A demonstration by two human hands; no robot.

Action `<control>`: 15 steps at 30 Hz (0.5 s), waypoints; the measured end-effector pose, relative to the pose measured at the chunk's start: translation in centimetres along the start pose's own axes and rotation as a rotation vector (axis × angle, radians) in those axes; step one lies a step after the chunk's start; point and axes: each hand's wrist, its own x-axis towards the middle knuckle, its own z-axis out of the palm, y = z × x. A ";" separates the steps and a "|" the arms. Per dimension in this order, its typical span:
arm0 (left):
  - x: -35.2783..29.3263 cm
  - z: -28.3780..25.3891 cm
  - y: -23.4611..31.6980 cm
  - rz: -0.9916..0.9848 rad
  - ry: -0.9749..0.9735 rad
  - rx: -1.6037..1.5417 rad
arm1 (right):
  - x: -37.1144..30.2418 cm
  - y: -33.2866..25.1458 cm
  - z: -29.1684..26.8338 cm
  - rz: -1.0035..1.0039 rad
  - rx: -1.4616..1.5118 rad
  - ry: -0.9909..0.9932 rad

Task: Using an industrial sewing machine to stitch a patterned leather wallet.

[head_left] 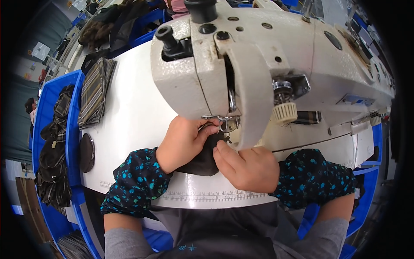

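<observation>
A dark brown fabric piece [197,162] lies on the white table under the needle area of a cream sewing machine [254,56]. My left hand [183,142] is closed, thumb and fingers pinching the piece's upper edge, where a narrow ribbed strip [207,125] shows close to the metal presser parts [228,123]. On the right side of the same piece, my right hand [248,167] has its bent fingers closed at the edge, just below the machine's curved guard. The guard and my fingers hide part of the fabric.
Folded plaid fabric [97,93] and a dark oval piece [87,153] lie at the table's left. Beside them a blue bin [76,86] holds dark caps. A small plaid piece [308,117] sits behind the machine's tension knob [285,113]. A ruler strip [207,197] runs along the front edge.
</observation>
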 end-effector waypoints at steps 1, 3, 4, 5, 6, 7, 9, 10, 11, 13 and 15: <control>-0.1 0.1 0.0 0.001 0.000 -0.002 | -0.1 0.3 0.5 0.000 -0.002 -0.002; -0.3 0.5 0.1 -0.038 0.018 0.072 | -0.3 0.7 1.4 -0.088 0.030 0.076; -0.2 0.4 0.1 -0.036 0.017 0.070 | -0.4 0.8 1.4 -0.086 0.028 0.075; -0.1 0.1 0.1 0.024 0.000 0.110 | -0.4 0.8 1.4 -0.108 0.055 0.074; 0.1 -0.2 0.1 0.084 -0.017 0.149 | -0.5 0.8 1.4 -0.130 0.083 0.073; 0.1 -0.7 -0.3 0.085 -0.019 0.150 | -0.5 0.9 1.2 -0.128 0.083 0.073; 0.2 -1.7 -0.9 -0.001 -0.151 0.278 | -0.4 1.0 0.8 -0.127 0.077 0.030; 0.4 -1.9 -0.7 0.036 -0.149 0.301 | -0.5 0.9 0.7 -0.127 0.077 0.030; 0.5 -1.9 -0.7 0.036 -0.150 0.302 | -0.6 0.8 0.6 -0.125 0.079 0.002; 0.6 -1.6 -0.7 0.102 -0.098 0.258 | -0.7 0.5 0.6 -0.123 0.082 -0.025; 0.6 -1.5 -1.0 0.096 -0.090 0.217 | -1.0 0.2 0.8 -0.099 0.100 -0.029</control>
